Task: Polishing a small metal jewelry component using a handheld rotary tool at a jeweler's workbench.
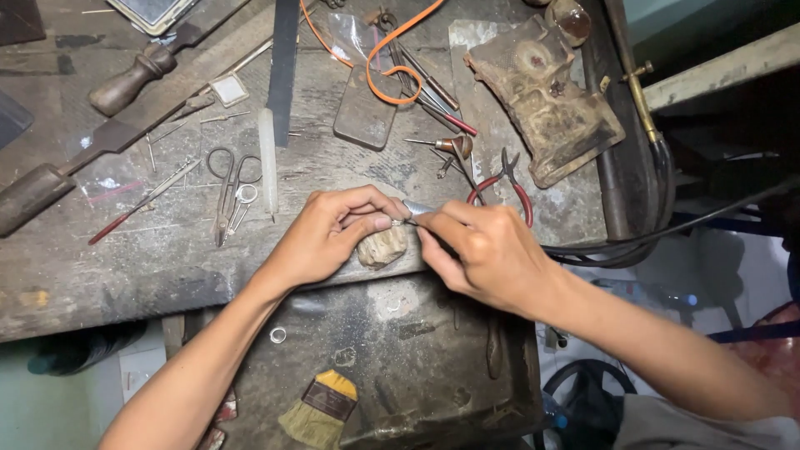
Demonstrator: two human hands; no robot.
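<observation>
My left hand [329, 233] rests at the front edge of a worn wooden workbench [125, 267], with thumb and fingers pinched on a tiny piece against a pale worn wooden bench peg [382, 247]. My right hand [483, 250] grips a slim metal hand tool [417, 209] whose bright tip points left and meets the left fingertips over the peg. The small piece itself is mostly hidden by the fingers.
A dark metal tray [400, 367] below the bench holds a small ring [277, 335] and a yellow-bristled brush [321, 408]. On the bench lie scissors [227, 187], files with wooden handles [125, 83], red-handled pliers [504, 183], an orange cord [392, 58] and a rusty block [546, 92].
</observation>
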